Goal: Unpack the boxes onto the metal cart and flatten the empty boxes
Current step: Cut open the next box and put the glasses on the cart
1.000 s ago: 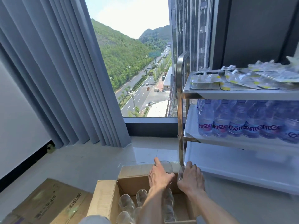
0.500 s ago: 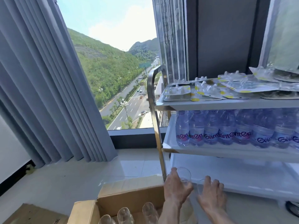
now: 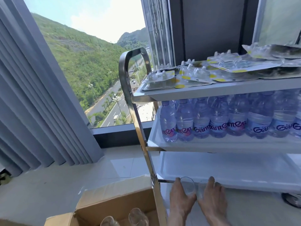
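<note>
My left hand (image 3: 181, 198) grips a clear drinking glass (image 3: 189, 185) at the front edge of the metal cart's bottom shelf (image 3: 228, 168). Close beside it, my right hand (image 3: 211, 198) holds a second clear glass (image 3: 202, 190), mostly hidden by the fingers. Both hands hover just in front of the shelf's rim. An open cardboard box (image 3: 117, 201) sits on the floor at bottom left, and two upturned glasses (image 3: 137, 217) show inside it. The metal cart (image 3: 130, 98) stands to the right with its steel handle frame between the box and the shelves.
The middle shelf holds a row of water bottles (image 3: 216, 121). Plastic blister packs (image 3: 203, 72) cover the top shelf. Grey curtains (image 3: 32, 103) hang at left beside a tall window. A cart wheel (image 3: 291, 199) sits at lower right on the pale tiled floor.
Both hands have lifted a glass each out of the box and carried them right, to the front of the cart's bottom shelf. The view has swung right and closer to the cart.
</note>
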A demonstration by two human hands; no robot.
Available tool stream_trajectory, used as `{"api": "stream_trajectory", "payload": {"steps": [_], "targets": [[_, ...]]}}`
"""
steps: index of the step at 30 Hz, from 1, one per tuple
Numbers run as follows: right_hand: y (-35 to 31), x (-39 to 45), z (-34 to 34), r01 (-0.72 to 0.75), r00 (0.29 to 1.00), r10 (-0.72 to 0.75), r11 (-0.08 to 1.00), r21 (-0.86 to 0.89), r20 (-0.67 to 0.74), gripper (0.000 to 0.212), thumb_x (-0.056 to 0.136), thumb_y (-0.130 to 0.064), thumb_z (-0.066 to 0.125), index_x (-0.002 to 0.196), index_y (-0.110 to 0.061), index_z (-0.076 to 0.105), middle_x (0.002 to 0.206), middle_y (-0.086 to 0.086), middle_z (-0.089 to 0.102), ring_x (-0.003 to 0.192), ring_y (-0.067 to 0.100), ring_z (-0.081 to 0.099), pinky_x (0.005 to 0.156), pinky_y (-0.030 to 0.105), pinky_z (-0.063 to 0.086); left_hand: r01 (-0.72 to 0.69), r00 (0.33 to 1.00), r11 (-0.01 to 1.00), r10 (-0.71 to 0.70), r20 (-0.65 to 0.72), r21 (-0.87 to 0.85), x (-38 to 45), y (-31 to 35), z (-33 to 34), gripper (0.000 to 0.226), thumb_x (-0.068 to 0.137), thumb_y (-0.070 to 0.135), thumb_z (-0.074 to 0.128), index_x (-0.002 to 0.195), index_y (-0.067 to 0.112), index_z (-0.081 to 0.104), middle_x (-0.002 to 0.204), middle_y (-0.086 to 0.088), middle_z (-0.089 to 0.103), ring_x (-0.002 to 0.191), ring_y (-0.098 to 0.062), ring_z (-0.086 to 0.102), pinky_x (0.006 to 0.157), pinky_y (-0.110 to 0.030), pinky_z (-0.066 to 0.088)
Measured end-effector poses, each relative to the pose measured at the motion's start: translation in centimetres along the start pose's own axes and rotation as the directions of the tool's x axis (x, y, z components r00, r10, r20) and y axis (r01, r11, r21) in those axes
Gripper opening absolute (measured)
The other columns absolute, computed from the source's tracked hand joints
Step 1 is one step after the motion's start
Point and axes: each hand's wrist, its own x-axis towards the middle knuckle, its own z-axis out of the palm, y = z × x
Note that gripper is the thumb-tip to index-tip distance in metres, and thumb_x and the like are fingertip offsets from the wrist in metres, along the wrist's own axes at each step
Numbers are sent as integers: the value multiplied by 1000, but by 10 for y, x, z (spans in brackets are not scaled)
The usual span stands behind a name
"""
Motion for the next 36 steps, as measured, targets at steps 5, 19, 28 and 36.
{"api": "stream_trajectory", "payload": {"steps": [5, 19, 28, 36], "targets": [[3, 24, 22, 21, 1000, -21, 1000, 16, 18, 66, 74, -17, 73, 132, -5, 41, 104, 15, 59, 103, 34, 52, 69, 38, 53, 16, 999, 999, -18, -37, -52, 29, -14, 6, 69, 78, 35, 69, 139, 19, 41, 136, 4, 54, 129, -17, 50, 103, -22, 38], [-30, 65, 21, 49, 998, -43, 989, 137, -41, 81, 70, -36, 72, 139, -11, 36, 125, 9, 48, 121, 27, 37, 77, 39, 51, 43, 974, 995, -60, -218, -85, 77, -16, -10, 79, 72, 46, 75, 140, 17, 46, 130, -2, 63, 119, -21, 59, 94, -30, 47], [-40, 80, 37, 124, 992, -110, 959, 256, -65, 78, 77, -17, 69, 145, -5, 31, 133, 15, 47, 123, 30, 36, 98, 39, 44, -58, 954, 983, 4, -298, -172, 106, -6, -14, 68, 77, 34, 78, 135, 14, 48, 130, -3, 62, 117, -21, 60, 88, -24, 44], [-57, 100, 62, 54, 989, 5, 917, 395, -145, 91, 78, -14, 72, 151, -2, 19, 136, 16, 48, 127, 30, 38, 101, 37, 42, -125, 942, 974, 57, -329, -189, 140, -22, -5, 66, 78, 27, 80, 133, 13, 48, 127, -5, 63, 118, -23, 59, 88, -19, 37]]}}
